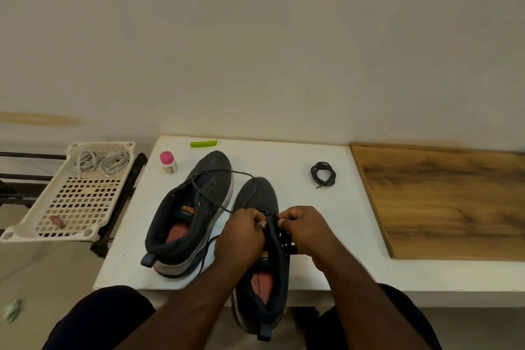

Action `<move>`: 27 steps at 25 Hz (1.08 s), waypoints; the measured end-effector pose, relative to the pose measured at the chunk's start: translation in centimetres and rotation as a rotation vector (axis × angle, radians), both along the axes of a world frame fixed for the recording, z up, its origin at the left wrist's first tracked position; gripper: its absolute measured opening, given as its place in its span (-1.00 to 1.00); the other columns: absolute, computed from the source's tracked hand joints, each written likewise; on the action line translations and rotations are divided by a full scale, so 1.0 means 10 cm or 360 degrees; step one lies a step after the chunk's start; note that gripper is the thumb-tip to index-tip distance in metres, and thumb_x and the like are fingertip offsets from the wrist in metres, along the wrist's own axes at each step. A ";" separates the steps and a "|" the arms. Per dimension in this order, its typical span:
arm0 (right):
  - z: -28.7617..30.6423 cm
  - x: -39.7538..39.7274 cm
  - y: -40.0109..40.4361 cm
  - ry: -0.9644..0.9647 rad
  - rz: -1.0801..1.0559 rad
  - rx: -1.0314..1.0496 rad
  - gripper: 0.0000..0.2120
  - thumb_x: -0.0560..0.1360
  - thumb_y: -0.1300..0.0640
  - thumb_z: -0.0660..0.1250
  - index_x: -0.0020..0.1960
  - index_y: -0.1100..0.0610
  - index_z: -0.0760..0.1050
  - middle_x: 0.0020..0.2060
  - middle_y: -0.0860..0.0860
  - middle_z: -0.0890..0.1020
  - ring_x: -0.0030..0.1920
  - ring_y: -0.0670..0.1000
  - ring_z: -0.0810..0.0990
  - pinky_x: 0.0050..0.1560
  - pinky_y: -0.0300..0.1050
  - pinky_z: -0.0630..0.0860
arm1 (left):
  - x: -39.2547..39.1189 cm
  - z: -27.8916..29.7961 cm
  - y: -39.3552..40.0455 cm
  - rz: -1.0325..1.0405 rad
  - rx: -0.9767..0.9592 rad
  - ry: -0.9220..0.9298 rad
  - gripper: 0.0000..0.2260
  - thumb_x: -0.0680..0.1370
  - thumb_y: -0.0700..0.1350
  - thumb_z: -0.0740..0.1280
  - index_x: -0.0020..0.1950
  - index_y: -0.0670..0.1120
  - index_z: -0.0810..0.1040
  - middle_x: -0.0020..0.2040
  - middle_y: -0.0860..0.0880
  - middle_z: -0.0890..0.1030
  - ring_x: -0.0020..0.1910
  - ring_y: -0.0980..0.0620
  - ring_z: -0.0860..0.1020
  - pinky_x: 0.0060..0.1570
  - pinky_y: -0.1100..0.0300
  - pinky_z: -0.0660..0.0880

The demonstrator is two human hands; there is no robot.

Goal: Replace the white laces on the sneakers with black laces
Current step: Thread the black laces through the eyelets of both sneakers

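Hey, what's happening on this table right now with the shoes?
A person is lacing the nearer sneaker with a black lace, pinching it at the eyelets with the left hand and the right hand. The lace's loose end trails over the other sneaker, which has no lace threaded. A second black lace lies coiled on the white table. The removed white laces sit in the plastic tray to the left.

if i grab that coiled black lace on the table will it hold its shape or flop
The coiled black lace will probably flop: it is a thin cord in loose loops, with one end already trailing out. It looks light, so it should lift easily, and the coil will likely unwind unless you pinch several loops together.
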State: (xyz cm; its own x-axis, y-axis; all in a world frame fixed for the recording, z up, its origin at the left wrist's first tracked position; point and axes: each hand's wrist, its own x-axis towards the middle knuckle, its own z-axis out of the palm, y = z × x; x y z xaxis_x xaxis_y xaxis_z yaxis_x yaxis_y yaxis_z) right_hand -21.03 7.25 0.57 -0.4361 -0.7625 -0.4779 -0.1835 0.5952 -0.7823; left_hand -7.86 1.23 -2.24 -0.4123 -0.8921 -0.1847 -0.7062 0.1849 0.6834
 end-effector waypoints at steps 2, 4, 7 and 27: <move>0.01 0.01 0.00 -0.0055 -0.0019 0.0012 -0.83 0.59 0.26 0.30 -0.14 0.16 0.61 -0.25 0.16 0.60 -0.23 0.11 0.61 -0.11 0.11 0.69 | 0.00 0.01 0.01 0.0016 0.0017 -0.0003 -0.79 0.56 -0.16 0.25 -0.23 0.01 0.58 -0.20 0.02 0.61 -0.22 0.07 0.58 -0.16 0.05 0.57; 0.03 0.01 0.00 -0.0109 -0.0042 0.0023 -0.82 0.60 0.27 0.29 -0.13 0.15 0.60 -0.24 0.14 0.60 -0.22 0.10 0.60 -0.11 0.08 0.69 | -0.01 0.01 0.02 0.0044 0.0023 -0.0013 -0.79 0.56 -0.18 0.24 -0.22 0.01 0.58 -0.19 0.02 0.61 -0.20 0.06 0.58 -0.12 0.03 0.59; 0.03 0.02 0.00 -0.0109 -0.0035 0.0035 -0.82 0.61 0.26 0.28 -0.12 0.15 0.61 -0.24 0.14 0.60 -0.21 0.10 0.60 -0.11 0.06 0.69 | -0.04 0.02 0.04 0.0057 0.0018 -0.0058 -0.76 0.55 -0.22 0.21 -0.25 0.03 0.52 -0.17 0.00 0.60 -0.19 0.05 0.58 -0.08 0.03 0.58; -0.02 0.03 0.00 0.0009 -0.0043 -0.0126 -0.80 0.56 0.26 0.33 -0.19 0.14 0.67 -0.25 0.16 0.68 -0.19 0.15 0.66 -0.02 0.18 0.67 | 0.00 0.02 -0.01 -0.0014 -0.0037 -0.0066 -0.83 0.57 -0.14 0.24 -0.15 0.03 0.57 -0.09 0.03 0.54 -0.17 0.08 0.53 -0.18 0.18 0.46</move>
State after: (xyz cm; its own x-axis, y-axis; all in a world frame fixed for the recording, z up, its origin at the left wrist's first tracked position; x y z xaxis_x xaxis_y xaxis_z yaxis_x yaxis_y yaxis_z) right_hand -20.70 7.24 0.36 -0.4597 -0.7855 -0.4143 -0.1726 0.5366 -0.8260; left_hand -7.82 1.10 -2.08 -0.4125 -0.8928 -0.1809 -0.7322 0.2067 0.6489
